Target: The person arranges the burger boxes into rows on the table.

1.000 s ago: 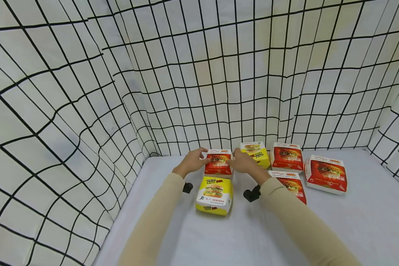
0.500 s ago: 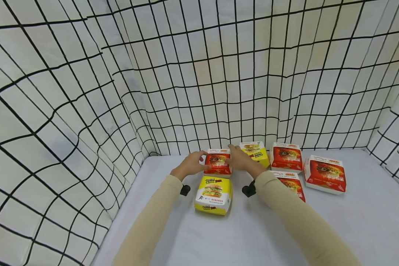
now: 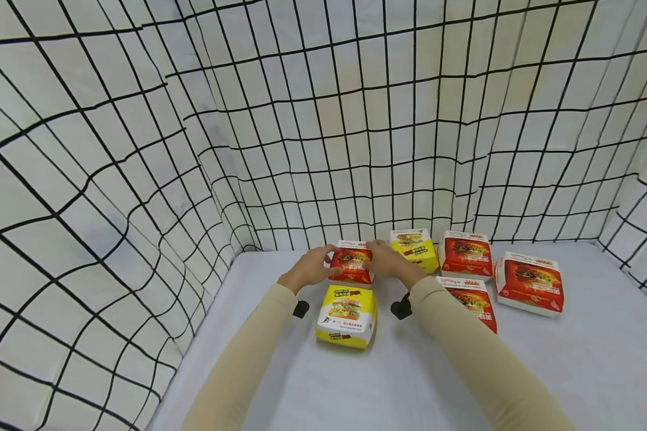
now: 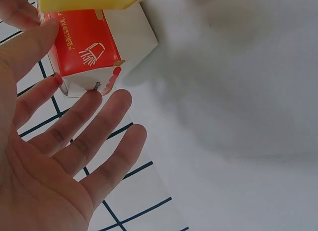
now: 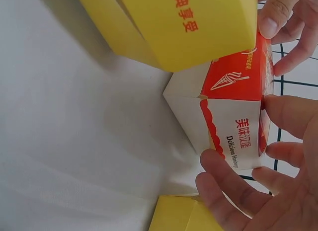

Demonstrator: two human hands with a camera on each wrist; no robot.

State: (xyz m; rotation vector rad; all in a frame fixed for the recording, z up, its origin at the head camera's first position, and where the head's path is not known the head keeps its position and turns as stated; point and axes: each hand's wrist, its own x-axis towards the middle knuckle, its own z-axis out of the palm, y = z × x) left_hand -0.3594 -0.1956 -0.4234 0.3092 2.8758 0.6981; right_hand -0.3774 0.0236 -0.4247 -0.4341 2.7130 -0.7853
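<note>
Red box (image 3: pixel 350 266) between two spread hands

It lies on the worktop (image 3: pixel 399 377), just beyond the front yellow box (image 3: pixel 347 317), lid upward, one side facing that box. The lid looks roughly square, so I can't name a long axis. I see the left hand (image 3: pixel 308 267) with fingers extended, touching its left end; the right hand (image 3: pixel 386 260), fingers loosely spread, touches the opposite end. Neither wraps round it. Against a second ago, it sits slightly farther left relative to the front yellow box, and the right hand has followed. On its white right end I read "Delicious Hamburger" and "美味汉堡"; on the front yellow box, "典享受".
</note>
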